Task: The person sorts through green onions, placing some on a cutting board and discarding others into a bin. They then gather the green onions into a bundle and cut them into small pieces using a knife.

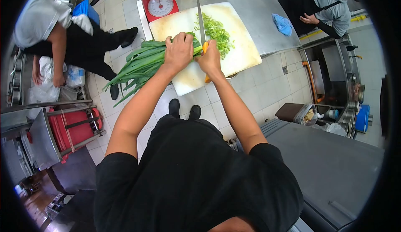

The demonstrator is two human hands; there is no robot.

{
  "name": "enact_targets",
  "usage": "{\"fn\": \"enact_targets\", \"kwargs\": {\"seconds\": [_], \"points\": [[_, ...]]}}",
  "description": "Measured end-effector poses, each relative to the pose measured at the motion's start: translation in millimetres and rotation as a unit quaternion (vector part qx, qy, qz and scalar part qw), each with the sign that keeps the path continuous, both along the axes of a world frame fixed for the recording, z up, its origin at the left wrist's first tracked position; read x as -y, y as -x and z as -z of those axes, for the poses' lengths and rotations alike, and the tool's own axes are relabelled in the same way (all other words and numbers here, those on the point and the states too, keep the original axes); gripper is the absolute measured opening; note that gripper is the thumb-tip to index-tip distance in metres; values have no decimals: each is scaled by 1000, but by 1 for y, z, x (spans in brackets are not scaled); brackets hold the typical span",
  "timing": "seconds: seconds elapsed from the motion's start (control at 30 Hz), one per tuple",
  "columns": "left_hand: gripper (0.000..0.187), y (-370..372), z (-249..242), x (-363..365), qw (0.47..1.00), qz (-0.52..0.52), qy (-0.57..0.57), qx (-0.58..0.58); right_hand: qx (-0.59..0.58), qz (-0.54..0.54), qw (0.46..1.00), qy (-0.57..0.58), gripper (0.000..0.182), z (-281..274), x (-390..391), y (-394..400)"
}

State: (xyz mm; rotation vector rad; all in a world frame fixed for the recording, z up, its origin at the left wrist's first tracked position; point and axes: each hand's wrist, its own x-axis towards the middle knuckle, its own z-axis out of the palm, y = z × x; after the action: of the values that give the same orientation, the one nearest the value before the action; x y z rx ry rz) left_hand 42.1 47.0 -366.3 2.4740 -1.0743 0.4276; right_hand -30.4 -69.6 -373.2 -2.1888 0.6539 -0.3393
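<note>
My left hand [179, 50] is closed over a bunch of green onions [144, 60], whose long leaves hang off the left edge of the white cutting board [242, 44]. In my right hand [209, 58] is a knife [201, 23] with a yellow handle, its blade pointing away from me. The blade stands right beside the cut end of the bunch. On its right side lies a loose pile of sliced green onions [219, 35]. Part of the knife handle is covered by my fingers.
A red kitchen scale [161, 4] stands behind the board on the steel table [259, 2]. A blue cloth [282, 24] lies to the right. One person [62, 31] bends over at the left; another person [321, 10] stands at the right. A grey counter [321, 157] is near my right side.
</note>
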Motion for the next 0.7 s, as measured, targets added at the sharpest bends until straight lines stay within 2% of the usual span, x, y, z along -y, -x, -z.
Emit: {"fn": "enact_targets", "kwargs": {"seconds": [0.07,0.13,0.2,0.27,0.3,0.37,0.4,0.47,0.5,0.57,0.7], "points": [[19,2,2,-1,1000,-15,-16,1,4,8,1000,5,60,-1,-3,-4],[22,4,8,-4,997,0,31,68,-6,3,1000,3,60,-3,-1,-4],[23,2,13,-5,997,8,49,64,-15,-3,1000,7,60,-8,6,-1],[24,-1,11,-7,996,13,64,60,-3,-26,1000,-7,48,-21,16,11],[24,-1,9,-8,996,23,72,44,-3,-29,1000,-6,48,-31,23,17],[24,-3,10,-10,996,35,80,27,-39,-25,999,-24,36,-60,34,33],[25,-5,11,-9,995,40,85,26,-39,-24,999,-22,36,-76,35,41],[25,-6,11,-8,994,46,91,23,-151,-38,981,-117,29,-98,33,57],[26,-6,10,-9,995,43,93,20,-153,-36,981,-116,29,-95,31,63],[26,-5,9,-8,995,40,95,14,-150,-99,981,70,27,-83,28,73],[27,-5,6,-8,994,42,102,4,-171,-154,967,110,22,-69,10,76]]}}
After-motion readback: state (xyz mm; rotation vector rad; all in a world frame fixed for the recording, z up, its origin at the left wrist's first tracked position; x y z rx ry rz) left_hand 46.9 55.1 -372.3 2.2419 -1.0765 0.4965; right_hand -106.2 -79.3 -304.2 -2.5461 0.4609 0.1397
